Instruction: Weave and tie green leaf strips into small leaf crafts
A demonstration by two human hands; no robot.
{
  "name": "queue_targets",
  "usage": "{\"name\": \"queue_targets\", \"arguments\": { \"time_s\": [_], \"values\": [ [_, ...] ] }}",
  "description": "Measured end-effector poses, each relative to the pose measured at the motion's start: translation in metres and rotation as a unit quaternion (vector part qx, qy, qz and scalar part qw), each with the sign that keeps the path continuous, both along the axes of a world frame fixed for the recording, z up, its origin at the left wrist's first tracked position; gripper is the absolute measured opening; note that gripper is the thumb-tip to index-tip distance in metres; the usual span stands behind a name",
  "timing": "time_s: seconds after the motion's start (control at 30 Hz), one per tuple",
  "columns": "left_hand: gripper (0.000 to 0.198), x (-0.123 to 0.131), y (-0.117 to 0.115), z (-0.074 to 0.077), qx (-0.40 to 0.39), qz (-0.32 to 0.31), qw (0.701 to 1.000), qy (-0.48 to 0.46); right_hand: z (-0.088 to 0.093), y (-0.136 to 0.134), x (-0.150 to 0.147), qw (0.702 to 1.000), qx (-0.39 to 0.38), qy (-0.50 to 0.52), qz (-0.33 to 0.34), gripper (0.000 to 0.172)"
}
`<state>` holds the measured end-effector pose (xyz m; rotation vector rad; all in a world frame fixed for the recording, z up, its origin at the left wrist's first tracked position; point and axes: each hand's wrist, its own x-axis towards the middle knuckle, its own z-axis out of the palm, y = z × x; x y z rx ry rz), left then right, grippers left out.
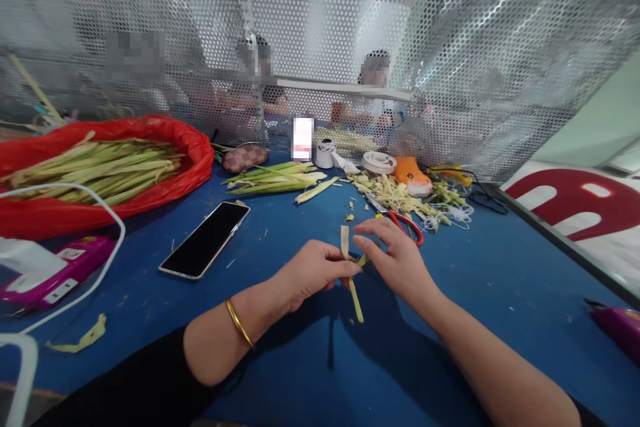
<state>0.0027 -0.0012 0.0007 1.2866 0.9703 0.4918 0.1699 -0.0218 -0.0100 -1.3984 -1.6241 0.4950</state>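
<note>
My left hand (320,267) pinches crossed pale green leaf strips (356,303) between thumb and fingers. One strip end stands up above the thumb, another hangs below it, and a short greener end points right. Close by on the right, my right hand (393,247) has its fingers apart and curved toward the strips, with nothing visible between them. Scissors with red handles (406,225) lie just beyond it, partly hidden by the hand. A bundle of long leaf stalks (277,179) rests farther back on the blue table (300,367).
A red bag (197,153) of long stalks stands at the left. Nearby are a phone (206,240), a purple power strip (63,273) and a white cable (113,213). Leaf scraps (383,188) and a tape roll (379,162) lie before a perforated metal screen (320,33); people sit behind it.
</note>
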Motion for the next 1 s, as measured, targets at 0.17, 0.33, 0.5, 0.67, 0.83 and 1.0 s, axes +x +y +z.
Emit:
{"name": "queue_targets", "arguments": {
  "time_s": [0.17,0.33,0.5,0.67,0.83,1.0],
  "values": [
    [0.029,0.002,-0.002,-0.005,0.047,-0.044,0.997,0.045,0.003,-0.008,-0.009,0.995,-0.074,0.024,0.061,0.020],
    [0.028,0.002,-0.004,-0.005,0.039,-0.075,0.996,0.030,0.001,-0.012,-0.014,0.994,-0.047,0.085,0.050,0.014],
    [0.025,0.000,-0.005,-0.003,0.033,-0.109,0.993,0.021,0.000,-0.014,-0.017,0.998,0.015,0.062,0.015,0.015],
    [0.025,0.001,-0.008,-0.005,0.034,-0.126,0.991,0.031,-0.002,-0.016,-0.020,0.998,0.048,0.045,0.001,0.016],
    [0.027,0.001,-0.009,-0.006,0.025,-0.133,0.990,0.033,-0.004,-0.016,-0.022,0.998,0.045,0.035,0.006,0.017],
    [0.030,0.001,-0.006,-0.003,-0.036,-0.081,0.996,-0.007,0.000,-0.006,-0.006,0.999,0.023,0.036,0.018,0.021]
  ]
}}
